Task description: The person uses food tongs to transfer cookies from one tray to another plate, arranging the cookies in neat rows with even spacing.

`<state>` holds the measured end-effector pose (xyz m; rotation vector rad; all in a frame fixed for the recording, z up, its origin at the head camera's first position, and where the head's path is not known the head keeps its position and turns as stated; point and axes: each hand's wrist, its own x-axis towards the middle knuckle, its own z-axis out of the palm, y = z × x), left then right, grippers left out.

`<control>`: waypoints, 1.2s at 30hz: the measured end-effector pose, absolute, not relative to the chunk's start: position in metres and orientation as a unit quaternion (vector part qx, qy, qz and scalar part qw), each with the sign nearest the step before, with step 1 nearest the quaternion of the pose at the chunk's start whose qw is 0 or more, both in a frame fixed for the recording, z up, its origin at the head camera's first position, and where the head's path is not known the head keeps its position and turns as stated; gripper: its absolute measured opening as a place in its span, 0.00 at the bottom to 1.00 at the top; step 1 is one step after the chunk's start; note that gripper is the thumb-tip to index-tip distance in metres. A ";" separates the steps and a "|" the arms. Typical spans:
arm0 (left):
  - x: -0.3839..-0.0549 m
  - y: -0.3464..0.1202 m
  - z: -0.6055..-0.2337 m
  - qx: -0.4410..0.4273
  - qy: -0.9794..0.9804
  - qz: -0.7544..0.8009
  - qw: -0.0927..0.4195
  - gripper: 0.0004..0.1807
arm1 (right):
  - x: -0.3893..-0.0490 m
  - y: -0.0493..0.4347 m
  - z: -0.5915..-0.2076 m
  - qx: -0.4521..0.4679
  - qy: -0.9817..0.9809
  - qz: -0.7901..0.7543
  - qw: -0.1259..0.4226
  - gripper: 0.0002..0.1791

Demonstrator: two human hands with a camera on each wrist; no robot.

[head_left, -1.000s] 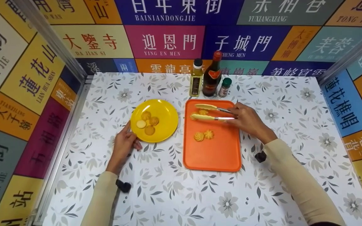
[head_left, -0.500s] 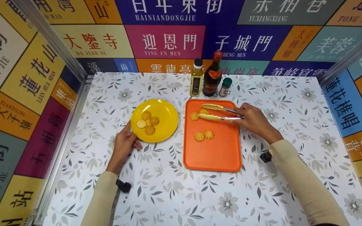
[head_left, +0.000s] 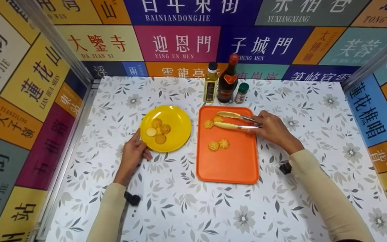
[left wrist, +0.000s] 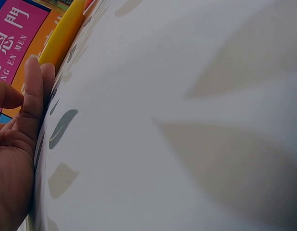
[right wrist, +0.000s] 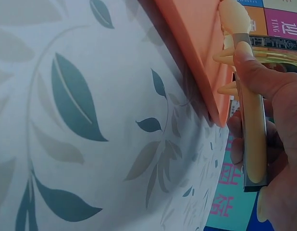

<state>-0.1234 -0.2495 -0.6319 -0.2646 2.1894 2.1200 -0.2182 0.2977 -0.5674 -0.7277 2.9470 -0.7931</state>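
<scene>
In the head view my right hand (head_left: 273, 127) holds tongs (head_left: 228, 126) with pale yellow tips and metal arms over the orange tray (head_left: 227, 168). The tong arms stand apart; one back piped cookie (head_left: 218, 119) shows between their tips, a second cookie (head_left: 208, 124) just left of them. Two more cookies (head_left: 213, 145) lie mid-tray. In the right wrist view, thumb and fingers wrap the tongs (right wrist: 252, 120). My left hand (head_left: 133, 151) touches the lower left rim of a yellow plate (head_left: 176, 137) bearing several cookies (head_left: 160, 138); its fingers (left wrist: 33, 91) look mostly straight in the left wrist view.
Behind the tray stand an oil bottle (head_left: 210, 85), a dark red-capped bottle (head_left: 227, 84) and a small green-capped shaker (head_left: 241, 94). A leaf-patterned cloth (head_left: 166, 201) covers the table, and printed panels (head_left: 176, 43) wall the back and sides.
The right hand and tongs have drawn slightly right, uncovering the back left cookie on the tray. The left hand and plate keep their place.
</scene>
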 end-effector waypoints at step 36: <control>-0.125 -0.248 -0.631 -0.099 0.707 0.699 0.043 0.40 | -0.208 0.310 -0.566 -0.266 0.933 -0.239 -0.027 0.26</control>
